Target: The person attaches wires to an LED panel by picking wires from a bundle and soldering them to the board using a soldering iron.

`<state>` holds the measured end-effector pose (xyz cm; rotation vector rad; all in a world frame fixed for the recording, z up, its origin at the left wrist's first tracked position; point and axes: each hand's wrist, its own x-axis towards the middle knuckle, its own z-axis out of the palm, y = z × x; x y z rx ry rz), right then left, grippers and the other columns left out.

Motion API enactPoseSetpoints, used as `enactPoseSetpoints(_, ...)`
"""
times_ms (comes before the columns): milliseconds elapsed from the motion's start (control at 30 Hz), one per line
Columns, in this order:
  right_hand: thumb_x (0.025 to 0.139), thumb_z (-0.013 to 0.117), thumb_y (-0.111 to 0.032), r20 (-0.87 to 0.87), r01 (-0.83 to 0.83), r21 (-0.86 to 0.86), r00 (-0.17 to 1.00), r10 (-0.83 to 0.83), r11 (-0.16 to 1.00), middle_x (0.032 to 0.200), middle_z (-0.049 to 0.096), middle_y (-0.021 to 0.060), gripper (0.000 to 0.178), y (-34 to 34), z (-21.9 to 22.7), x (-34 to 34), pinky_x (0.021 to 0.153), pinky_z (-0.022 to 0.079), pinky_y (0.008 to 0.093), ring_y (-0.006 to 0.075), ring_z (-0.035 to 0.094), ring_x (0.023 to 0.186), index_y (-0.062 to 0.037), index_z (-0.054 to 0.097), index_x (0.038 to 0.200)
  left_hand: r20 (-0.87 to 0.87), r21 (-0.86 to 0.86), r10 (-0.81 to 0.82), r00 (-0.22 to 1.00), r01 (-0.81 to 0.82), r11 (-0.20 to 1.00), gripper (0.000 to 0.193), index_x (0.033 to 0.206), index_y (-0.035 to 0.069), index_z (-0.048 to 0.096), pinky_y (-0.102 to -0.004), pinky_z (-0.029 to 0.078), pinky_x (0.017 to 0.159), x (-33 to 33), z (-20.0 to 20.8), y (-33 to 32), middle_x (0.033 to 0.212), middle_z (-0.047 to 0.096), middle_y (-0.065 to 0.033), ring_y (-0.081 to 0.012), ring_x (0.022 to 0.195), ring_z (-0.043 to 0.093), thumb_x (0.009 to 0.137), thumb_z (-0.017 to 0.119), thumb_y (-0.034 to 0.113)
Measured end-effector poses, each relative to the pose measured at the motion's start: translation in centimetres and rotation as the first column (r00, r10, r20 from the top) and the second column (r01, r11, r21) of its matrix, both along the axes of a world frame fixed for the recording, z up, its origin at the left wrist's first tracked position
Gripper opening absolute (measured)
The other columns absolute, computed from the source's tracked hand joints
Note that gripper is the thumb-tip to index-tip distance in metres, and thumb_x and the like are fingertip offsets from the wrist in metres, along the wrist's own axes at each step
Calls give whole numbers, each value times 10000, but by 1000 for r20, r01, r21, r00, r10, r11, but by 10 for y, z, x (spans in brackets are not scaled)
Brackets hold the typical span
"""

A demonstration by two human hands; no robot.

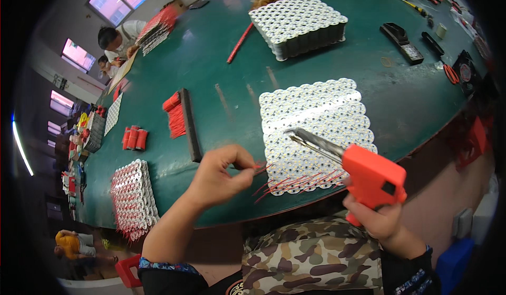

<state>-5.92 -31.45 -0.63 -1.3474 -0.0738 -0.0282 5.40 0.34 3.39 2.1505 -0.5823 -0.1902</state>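
My right hand (pixel 375 218) is wrapped round the handle of a red soldering gun (pixel 371 176). The gun's long grey tip points left, over a white panel of scalloped round circuit boards (pixel 311 105) lying flat on the table. Just left of the panel, my left hand (pixel 224 173) is closed in a pinch on a thin red wire (pixel 259 168), its end near the panel's edge. Several short red wires (pixel 295 183) lie across the panel's near rows, some sticking out past its left edge. Whether the tip touches the panel I cannot tell.
On the green table (pixel 211 73) stand a tall stack of white panels (pixel 300 23), a dark bar (pixel 190 126) beside red wire bundles (pixel 175 115), red rolls (pixel 135 138) and a wired panel stack (pixel 134 197). Orange-handled scissors (pixel 451 74) lie right. A person (pixel 118 39) works far left.
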Motion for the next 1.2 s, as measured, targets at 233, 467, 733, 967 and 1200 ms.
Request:
enactPoseSetpoints(233,882,756,38,-14,-125,80,992,126,989,1130,670,83,679,46,6,42,952,542,337,149,667,1061,-2,402,1459,-369,-281,-148,917,42,959,118,896,3,636,-311,528,828,-14,4,-52,951,693,-95,-156,889,652,839,716,-61)
enactPoseSetpoints(467,912,697,40,158,-75,-7,985,75,997,1136,647,97,607,56,-8,48,916,546,331,153,661,1043,-2,402,1440,-399,-374,-141,906,-21,927,112,887,21,634,-265,506,731,-20,-13,-65,864,674,-12,-81,802,602,890,746,32)
enactPoseSetpoints(733,925,685,33,100,-26,-2,995,26,1000,1082,668,106,506,57,2,51,882,561,322,156,677,988,23,456,1376,-549,-566,-229,804,-156,809,98,1021,11,608,-285,543,849,-27,-18,-72,1004,687,-43,-105,919,655,992,696,40)
enactPoseSetpoints(967,935,671,42,-62,7,114,998,0,993,1060,669,98,490,61,11,48,861,567,311,145,675,973,32,454,1374,-693,-491,-195,694,-257,832,118,1001,23,587,-299,577,766,-31,-10,-78,935,680,-55,-155,855,690,1013,680,96)
enactPoseSetpoints(1200,931,690,37,48,14,19,999,-15,1000,1046,677,91,471,57,-1,47,837,556,307,141,675,964,19,463,1342,-776,-376,-108,622,-318,870,173,1066,6,656,-279,579,711,-33,-11,-76,936,688,-49,-142,801,683,1034,665,175)
